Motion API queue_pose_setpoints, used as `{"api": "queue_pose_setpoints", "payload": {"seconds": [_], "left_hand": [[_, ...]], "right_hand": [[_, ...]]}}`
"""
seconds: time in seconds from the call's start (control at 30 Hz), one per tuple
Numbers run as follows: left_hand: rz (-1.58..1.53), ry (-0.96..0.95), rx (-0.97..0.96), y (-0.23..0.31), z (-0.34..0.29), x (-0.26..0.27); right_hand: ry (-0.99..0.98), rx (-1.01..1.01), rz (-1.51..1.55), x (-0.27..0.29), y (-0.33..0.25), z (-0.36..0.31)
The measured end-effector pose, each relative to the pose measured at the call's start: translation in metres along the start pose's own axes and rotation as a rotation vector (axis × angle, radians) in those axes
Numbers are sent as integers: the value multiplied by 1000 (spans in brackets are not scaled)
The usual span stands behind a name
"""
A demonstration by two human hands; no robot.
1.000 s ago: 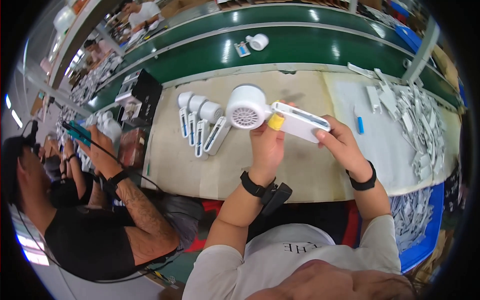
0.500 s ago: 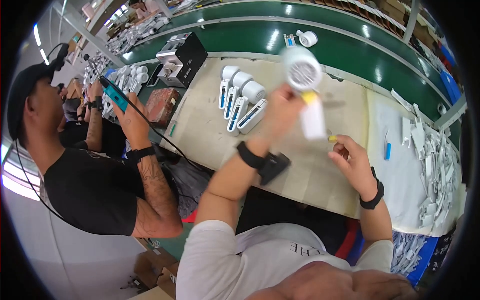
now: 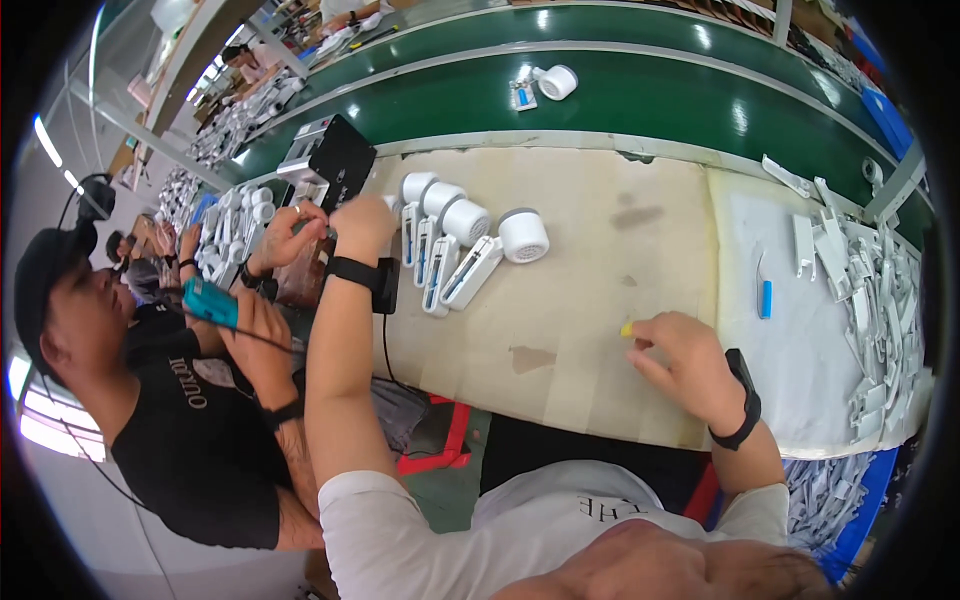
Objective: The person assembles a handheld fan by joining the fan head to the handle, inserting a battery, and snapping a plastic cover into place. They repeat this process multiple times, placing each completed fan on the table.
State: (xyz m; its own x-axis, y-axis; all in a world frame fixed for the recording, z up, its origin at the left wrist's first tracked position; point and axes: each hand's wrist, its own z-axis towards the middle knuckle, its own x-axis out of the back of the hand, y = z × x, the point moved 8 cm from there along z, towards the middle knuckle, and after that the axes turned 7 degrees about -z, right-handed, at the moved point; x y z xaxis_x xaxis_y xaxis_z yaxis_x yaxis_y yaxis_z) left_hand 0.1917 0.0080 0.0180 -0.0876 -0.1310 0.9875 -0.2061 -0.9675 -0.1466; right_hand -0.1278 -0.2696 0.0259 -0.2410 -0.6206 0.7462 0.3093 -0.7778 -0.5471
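My left hand [image 3: 363, 222] reaches far left, beside a co-worker's hand [image 3: 290, 240]; its fingers are hidden, and I cannot tell whether it holds anything. Right of it, white handheld fans [image 3: 470, 272] lie in a slanting row on the table, round heads away from me, handles with blue strips towards me. The rightmost fan head [image 3: 523, 236] stands a little apart from the others. My right hand [image 3: 682, 360] hovers over the table's near right part, thumb and forefinger apart, holding nothing visible. A yellow cover [image 3: 627, 329] seems to sit on its forefinger tip.
The co-worker at the left holds a corded teal tool [image 3: 210, 302]. A black machine [image 3: 335, 165] stands at the back left. Another fan [image 3: 556, 82] lies on the green conveyor [image 3: 640, 100]. At right are a blue-handled tool [image 3: 766, 298] and a heap of white plastic parts [image 3: 865, 310].
My left hand has swung from the middle to the far left; the white fan it held is no longer visible in it. My right hand has moved slightly left and nearer to me.
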Motion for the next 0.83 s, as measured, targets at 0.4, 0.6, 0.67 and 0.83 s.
{"api": "queue_pose_setpoints", "payload": {"seconds": [0.4,0.6,0.67,0.83], "left_hand": [[-509,-61,-146,201,208,-8],[-508,5,-137,236,247,-56],[-671,-83,30,201,241,-55],[-530,18,-10,184,222,-39]], "right_hand": [[-82,188,-63,-11,-18,-12],[-183,94,-105,-7,-15,-10],[-209,127,-59,-18,-7,-16],[-191,142,-133,-26,-6,-17]]}}
